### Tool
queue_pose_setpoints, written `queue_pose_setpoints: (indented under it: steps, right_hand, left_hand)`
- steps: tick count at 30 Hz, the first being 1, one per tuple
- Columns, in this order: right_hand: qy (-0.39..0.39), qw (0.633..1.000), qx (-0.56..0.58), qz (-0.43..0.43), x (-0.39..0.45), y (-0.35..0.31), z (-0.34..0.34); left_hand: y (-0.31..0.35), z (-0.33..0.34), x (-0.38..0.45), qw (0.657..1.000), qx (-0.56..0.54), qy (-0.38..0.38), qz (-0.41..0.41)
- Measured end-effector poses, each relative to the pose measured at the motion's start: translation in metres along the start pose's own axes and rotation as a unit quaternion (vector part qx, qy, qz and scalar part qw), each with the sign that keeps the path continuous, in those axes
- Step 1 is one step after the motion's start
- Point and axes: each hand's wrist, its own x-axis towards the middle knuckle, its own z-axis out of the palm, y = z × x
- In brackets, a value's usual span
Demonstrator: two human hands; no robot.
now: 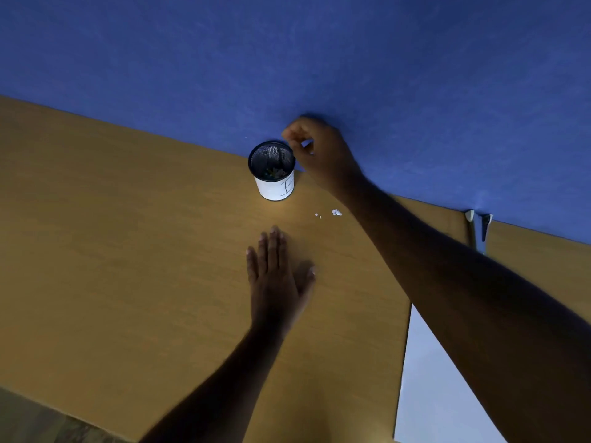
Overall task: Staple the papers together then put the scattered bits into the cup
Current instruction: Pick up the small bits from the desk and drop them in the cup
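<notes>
Your left hand (275, 270) lay flat on desk (128, 251), fingers straight, holding nothing. One cup (273, 171) stood by blue wall (287, 59), some bits already inside. Your right hand (316, 148) hovered just beside cup rim, fingers curled; cannot tell if it pinched bit. About five white bits (335, 212) remained on desk, right of cup. Advice: release directly above opening. Paper (425, 378) at right.

Left of cup (272, 170) — bare desk (112, 251)

Both forearms are bare, no sleeves; left grip (276, 276) and right grip (323, 155) ungloved.
</notes>
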Motion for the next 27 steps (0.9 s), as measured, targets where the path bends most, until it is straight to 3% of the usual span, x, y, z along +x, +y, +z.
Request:
queue_pose_setpoints:
  steps: [3, 5, 11, 15, 27]
  right_hand:
    - [0.034, 0.999, -0.025, 0.006, -0.025, 0.016, -0.009]
    - [0.017, 0.998, -0.051, 0.018, -0.043, 0.03, -0.012]
    - [-0.18, 0.965, -0.19, -0.016, -0.084, 0.065, -0.013]
    - [-0.26, 0.934, -0.233, -0.075, -0.093, 0.078, -0.006]
    - [-0.267, 0.916, -0.279, -0.108, -0.107, 0.064, -0.009]
  left_hand:
    - [0.001, 0.001, 0.0, 1.0, 0.004, -0.002, 0.0]
    - [0.001, 0.001, 0.001, 1.0, 0.005, -0.002, 0.0]
    - [0.001, 0.0, 0.001, 1.0, 0.01, -0.003, 0.002]
    - [0.0, -0.001, 0.0, 1.0, 0.009, -0.003, 0.003]
    - [-0.001, 0.0, 0.0, 1.0, 0.016, -0.006, 0.005]
